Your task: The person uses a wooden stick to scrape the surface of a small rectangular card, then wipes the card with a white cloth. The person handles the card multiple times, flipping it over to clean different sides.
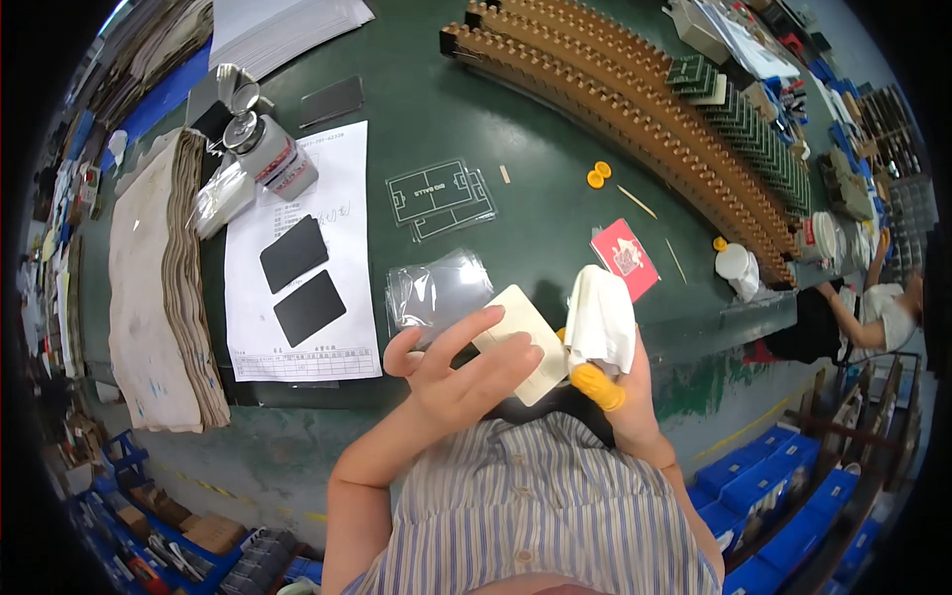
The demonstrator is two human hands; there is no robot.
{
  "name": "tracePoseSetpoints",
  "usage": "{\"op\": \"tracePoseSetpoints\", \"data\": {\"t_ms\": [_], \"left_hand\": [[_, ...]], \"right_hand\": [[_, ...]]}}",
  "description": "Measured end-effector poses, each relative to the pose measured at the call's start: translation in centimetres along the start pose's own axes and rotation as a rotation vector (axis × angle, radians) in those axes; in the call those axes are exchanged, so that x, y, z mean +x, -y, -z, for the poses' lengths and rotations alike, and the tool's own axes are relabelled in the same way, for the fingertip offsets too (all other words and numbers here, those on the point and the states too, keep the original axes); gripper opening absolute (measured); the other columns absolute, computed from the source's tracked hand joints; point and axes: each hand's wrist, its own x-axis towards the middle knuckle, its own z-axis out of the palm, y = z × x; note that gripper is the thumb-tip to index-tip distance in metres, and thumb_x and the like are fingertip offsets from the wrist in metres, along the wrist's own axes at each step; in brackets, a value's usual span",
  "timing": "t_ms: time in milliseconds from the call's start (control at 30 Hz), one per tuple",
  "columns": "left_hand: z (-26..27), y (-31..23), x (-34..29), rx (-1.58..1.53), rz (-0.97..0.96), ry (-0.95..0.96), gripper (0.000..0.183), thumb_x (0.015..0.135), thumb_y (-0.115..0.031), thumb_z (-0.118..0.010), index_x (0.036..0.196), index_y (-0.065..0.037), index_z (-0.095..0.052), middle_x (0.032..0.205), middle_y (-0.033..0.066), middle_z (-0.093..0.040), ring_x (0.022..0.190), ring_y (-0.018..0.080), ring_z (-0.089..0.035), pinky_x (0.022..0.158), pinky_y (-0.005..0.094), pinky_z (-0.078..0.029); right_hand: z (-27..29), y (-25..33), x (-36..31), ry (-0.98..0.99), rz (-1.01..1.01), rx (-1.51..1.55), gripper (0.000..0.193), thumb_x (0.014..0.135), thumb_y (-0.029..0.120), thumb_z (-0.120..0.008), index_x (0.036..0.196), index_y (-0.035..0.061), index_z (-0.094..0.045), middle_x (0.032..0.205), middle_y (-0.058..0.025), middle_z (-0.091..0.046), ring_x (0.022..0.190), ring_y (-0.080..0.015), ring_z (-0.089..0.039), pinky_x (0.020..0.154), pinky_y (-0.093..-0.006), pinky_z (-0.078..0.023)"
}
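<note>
Just over the table's near edge, my left hand (454, 375) is closed on a thin cream card (518, 313) with rounded corners. Its fingers lie across the card's face and the thumb is partly hidden. On the right, my right hand (640, 416) grips a folded white cloth (602, 317) beside the card's right edge. Yellow rubber finger cots (598, 388) cover at least one of that hand's fingertips. Whether the cloth touches the card I cannot tell. Clear plastic sheets (441, 288) lie in a stack beyond my left hand.
A red card (625, 260) and loose yellow finger cots (598, 176) lie beyond my right hand. Two black cards (295, 255) rest on a printed paper (342, 188), near a metal bottle (288, 169). Long slotted wooden racks (595, 94) curve across the far right. Stacked cloths (149, 288) lie left.
</note>
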Motion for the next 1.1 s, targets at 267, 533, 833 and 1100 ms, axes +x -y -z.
{"op": "tracePoseSetpoints", "data": {"t_ms": [267, 533, 833, 1100], "left_hand": [[-0.8, 0.7, 0.7, -0.095, 0.247, 0.022, 0.047, 0.076, 0.002, -0.062, 0.121, -0.006, -0.051, 0.103, 0.0067, -0.060, 0.121, 0.0227, -0.046, 0.099, 0.0423, -0.030], [-0.3, 2.9, -1.5, -1.388, 0.927, 0.077, 0.050, 0.102, -0.033, -0.024, 0.100, 0.006, -0.056, 0.092, 0.0180, -0.064, 0.081, 0.0270, -0.064, 0.081, 0.0345, -0.048], [0.5, -2.5, 2.4, -1.608, 1.208, 0.239, 0.054, 0.085, 0.007, -0.059, 0.132, 0.000, -0.034, 0.119, 0.0180, -0.059, 0.108, 0.0197, -0.058, 0.093, 0.0318, -0.045], [-0.3, -2.3, 2.6, -1.482, 1.286, 0.329, 0.039, 0.085, 0.004, -0.060, 0.117, -0.002, -0.039, 0.093, 0.0138, -0.068, 0.086, 0.0158, -0.066, 0.076, 0.0264, -0.052]], "right_hand": [[0.3, -1.1, 0.3, -0.061, 0.027, 0.122, 0.070, 0.078, -0.002, -0.071, 0.135, 0.0048, -0.032, 0.124, -0.0092, -0.052, 0.111, -0.0170, -0.055, 0.095, -0.0307, -0.045], [2.5, -1.9, 0.0, -0.096, 0.225, 0.075, 0.063, 0.079, 0.000, -0.070, 0.132, 0.0013, -0.035, 0.120, -0.0106, -0.055, 0.111, -0.0195, -0.056, 0.095, -0.0333, -0.045], [1.2, -2.1, -0.2, -0.139, 0.181, 0.044, 0.064, 0.081, -0.001, -0.068, 0.134, 0.0023, -0.033, 0.122, -0.0115, -0.053, 0.109, -0.0182, -0.057, 0.093, -0.0312, -0.046], [2.0, -0.1, 0.5, -0.236, 0.522, -0.483, 0.031, 0.077, 0.013, -0.072, 0.103, -0.0002, -0.060, 0.093, -0.0101, -0.063, 0.078, -0.0186, -0.062, 0.071, -0.0307, -0.050]]}}
